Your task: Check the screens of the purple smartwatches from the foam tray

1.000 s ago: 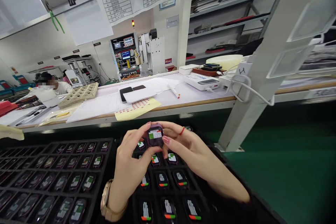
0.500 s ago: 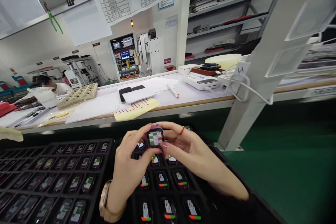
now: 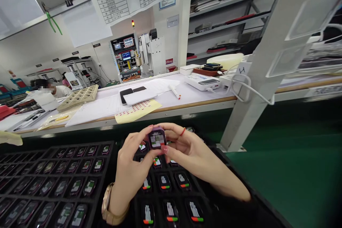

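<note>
A purple-cased smartwatch body [image 3: 157, 139] without a strap is held up between both hands, its lit screen turned toward me. My left hand [image 3: 135, 160] grips its left side with fingertips on top and the thumb beneath. From the right, my right hand [image 3: 184, 146] pinches it, the thumb at the lower right corner of the screen. Below the hands lies a black foam tray [image 3: 157, 197] with more watch bodies in its pockets, several showing red and green bars. The hands hide part of its upper rows.
Another black tray [image 3: 56, 178] full of watch bodies lies at the left. Beyond is a white shelf [image 3: 171, 103] with papers, a phone [image 3: 125, 96], a marker [image 3: 175, 92] and a white device [image 3: 202, 82]. A slanted post [image 3: 248, 89] stands at right. A person [image 3: 50, 87] sits far left.
The watch screen has changed from a white, green and red grid to a dimmer, greyer display with a red patch. Both hands keep their hold; the view has shifted slightly.
</note>
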Available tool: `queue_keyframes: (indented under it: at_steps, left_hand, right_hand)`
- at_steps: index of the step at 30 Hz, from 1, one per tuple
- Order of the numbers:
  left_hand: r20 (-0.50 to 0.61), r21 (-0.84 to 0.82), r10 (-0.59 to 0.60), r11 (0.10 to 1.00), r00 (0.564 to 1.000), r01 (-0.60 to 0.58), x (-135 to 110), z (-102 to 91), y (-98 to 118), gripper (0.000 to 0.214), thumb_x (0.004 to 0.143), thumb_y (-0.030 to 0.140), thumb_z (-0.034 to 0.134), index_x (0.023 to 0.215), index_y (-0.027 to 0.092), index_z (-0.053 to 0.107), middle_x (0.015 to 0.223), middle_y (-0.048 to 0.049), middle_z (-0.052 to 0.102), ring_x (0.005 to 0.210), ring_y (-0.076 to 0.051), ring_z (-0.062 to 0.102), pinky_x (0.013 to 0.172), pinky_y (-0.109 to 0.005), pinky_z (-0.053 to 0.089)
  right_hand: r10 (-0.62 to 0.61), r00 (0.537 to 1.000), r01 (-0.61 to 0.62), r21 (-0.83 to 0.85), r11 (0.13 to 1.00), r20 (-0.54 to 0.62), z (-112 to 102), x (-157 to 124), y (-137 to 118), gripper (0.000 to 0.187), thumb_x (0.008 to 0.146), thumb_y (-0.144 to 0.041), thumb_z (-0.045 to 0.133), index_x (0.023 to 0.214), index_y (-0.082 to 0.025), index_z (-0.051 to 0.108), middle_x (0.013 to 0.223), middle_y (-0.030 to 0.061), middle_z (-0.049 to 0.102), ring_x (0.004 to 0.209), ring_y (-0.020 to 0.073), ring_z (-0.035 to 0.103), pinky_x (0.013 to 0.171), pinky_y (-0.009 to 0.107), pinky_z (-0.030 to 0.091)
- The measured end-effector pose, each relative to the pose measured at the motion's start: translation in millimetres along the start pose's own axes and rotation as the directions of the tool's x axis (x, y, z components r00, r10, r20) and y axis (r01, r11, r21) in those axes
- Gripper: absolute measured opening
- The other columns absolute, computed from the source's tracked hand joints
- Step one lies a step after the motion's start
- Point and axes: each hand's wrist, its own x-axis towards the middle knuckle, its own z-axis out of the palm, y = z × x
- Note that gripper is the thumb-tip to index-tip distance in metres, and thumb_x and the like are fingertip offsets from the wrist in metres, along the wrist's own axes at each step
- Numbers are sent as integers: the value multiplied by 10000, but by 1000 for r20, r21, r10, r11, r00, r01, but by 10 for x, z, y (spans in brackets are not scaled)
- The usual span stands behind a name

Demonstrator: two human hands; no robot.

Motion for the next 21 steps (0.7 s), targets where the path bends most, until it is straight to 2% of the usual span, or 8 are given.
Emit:
queue_keyframes:
  at_steps: [5,8,10,12,14,16,19,21]
  left_hand:
    - [124,20,-146,989,981,145,-14,14,-33,536,870,237,702,1352,421,556,1021,48,682,882,-122,610,883,-254,508]
    - [276,-5,-251,965,928,262,-37,13,-63,807,866,280,700,1529,424,263,1241,32,672,986,-148,626,945,-312,498]
    - [346,-10,-276,955,897,298,-63,-34,-98,973,855,318,710,1560,434,50,1377,31,613,1065,-159,614,964,-333,493]
    - [372,38,-297,952,879,305,-94,-126,-155,917,872,357,676,1559,431,74,1404,28,595,1103,-168,599,974,-348,486]
    - [378,121,-348,937,858,327,-130,-238,-236,734,902,402,614,1538,397,247,1372,9,616,1100,-181,598,993,-367,473]
    - [374,194,-407,913,833,359,-172,-325,-338,620,913,448,569,1493,341,381,1334,-25,634,1092,-200,601,998,-385,472]
    - [364,286,-481,873,798,396,-250,-345,-508,617,937,490,487,1504,277,373,1345,-74,614,1077,-215,613,960,-394,501]
    - [375,325,-506,857,777,400,-302,-289,-617,606,960,470,434,1514,238,354,1349,-102,606,1032,-212,635,929,-392,521]
  right_hand:
    - [95,994,-98,56,994,48,-21,-8,104,565,897,-224,704,1394,-243,435,1189,84,623,1039,210,613,636,221,561]
    - [155,988,-156,62,986,25,-83,-76,180,637,854,-274,759,1391,-219,420,1195,105,618,1029,226,617,626,236,569]
    - [213,977,-213,13,977,15,-214,-159,212,631,830,-326,767,1365,-197,457,1177,113,635,980,228,631,626,251,565]
    - [298,954,-299,-120,947,-28,-446,-259,248,663,818,-409,747,1378,-181,477,1138,113,656,931,232,642,625,273,562]
    - [366,922,-386,-373,844,-126,-757,-361,316,730,825,-517,677,1434,-184,452,1141,101,658,921,238,648,637,291,560]
    - [400,891,-453,-476,754,-213,-1089,-456,431,812,785,-531,683,1448,-121,457,1000,101,672,797,246,642,542,290,516]
    - [436,847,-526,-609,594,-306,-1486,-582,640,776,734,-475,746,1363,-56,567,673,22,613,550,213,563,474,288,437]
    - [442,835,-533,-684,498,-328,-1647,-650,745,640,737,-389,769,1283,-78,645,629,11,604,545,221,567,512,298,454]
